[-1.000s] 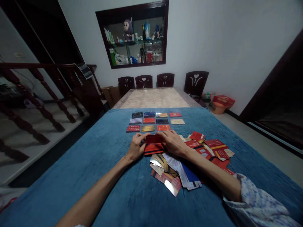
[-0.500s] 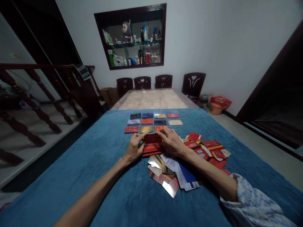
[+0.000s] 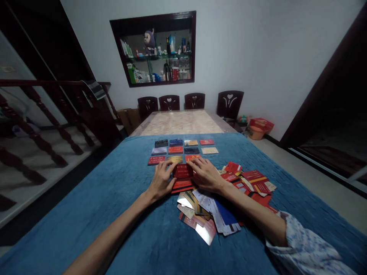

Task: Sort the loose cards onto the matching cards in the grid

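My left hand point(image 3: 162, 178) and my right hand point(image 3: 207, 175) grip the two sides of a dark red card stack point(image 3: 182, 171), fingers bent around its edges. Just below it, more red cards with a black stripe point(image 3: 182, 185) lie on the blue cloth point(image 3: 126, 214). Beyond my fingers are rows of small card stacks, among them a gold one point(image 3: 175, 159), a dark blue one point(image 3: 191, 150) and a cream one point(image 3: 210, 151). Loose red cards point(image 3: 255, 178) spread under and right of my right forearm, with white, blue and gold cards point(image 3: 220, 214) nearer me.
The bare stone tabletop point(image 3: 183, 121) extends past the cloth, with dark chairs point(image 3: 195, 101) at its far end. A wooden railing point(image 3: 37, 82) runs along the left. An orange bin point(image 3: 256, 131) stands on the floor at the right.
The dark red stack between my hands now shows more of its printed face, tilted towards me. The head view has shifted slightly. Both hands keep their hold.
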A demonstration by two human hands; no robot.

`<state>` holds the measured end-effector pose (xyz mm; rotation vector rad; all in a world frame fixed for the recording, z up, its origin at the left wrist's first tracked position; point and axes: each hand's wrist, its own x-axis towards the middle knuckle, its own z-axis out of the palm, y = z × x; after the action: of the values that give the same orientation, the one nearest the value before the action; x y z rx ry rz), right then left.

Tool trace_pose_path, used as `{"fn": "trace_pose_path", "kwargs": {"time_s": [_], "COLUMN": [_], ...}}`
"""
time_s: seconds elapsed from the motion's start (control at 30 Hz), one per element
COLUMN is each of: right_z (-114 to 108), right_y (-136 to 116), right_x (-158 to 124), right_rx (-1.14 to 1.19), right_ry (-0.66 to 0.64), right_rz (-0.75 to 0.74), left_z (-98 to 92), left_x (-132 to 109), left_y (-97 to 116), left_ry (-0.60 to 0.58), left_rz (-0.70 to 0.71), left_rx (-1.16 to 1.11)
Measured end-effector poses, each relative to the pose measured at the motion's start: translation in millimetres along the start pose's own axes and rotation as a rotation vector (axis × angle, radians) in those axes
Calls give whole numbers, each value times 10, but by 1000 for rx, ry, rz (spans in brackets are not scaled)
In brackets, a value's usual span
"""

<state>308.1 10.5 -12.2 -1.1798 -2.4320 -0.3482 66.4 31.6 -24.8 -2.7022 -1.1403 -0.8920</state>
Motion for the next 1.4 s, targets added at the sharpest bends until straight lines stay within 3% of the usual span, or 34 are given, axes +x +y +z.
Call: {"fn": "trace_pose_path", "kwargs": {"time_s": [0.47, 0.73, 1.2, 1.4], "right_z": [-52, -103, 0, 83], "right_y": [33, 139, 476, 596], "right_x": [47, 262, 884, 1119], "right_rx": [21, -42, -101, -115], "right_ry": [-64, -162, -332, -373], "right_rz": [38, 3, -37, 13], "left_z": [-107, -158, -70, -3], "left_x": [138, 292, 718, 920], "left_y": [-39, -101, -561, -717], "left_ry": [-115, -184, -287, -343], "left_rz": [76, 46, -15, -38], "left_rx": [37, 60, 133, 204]}}
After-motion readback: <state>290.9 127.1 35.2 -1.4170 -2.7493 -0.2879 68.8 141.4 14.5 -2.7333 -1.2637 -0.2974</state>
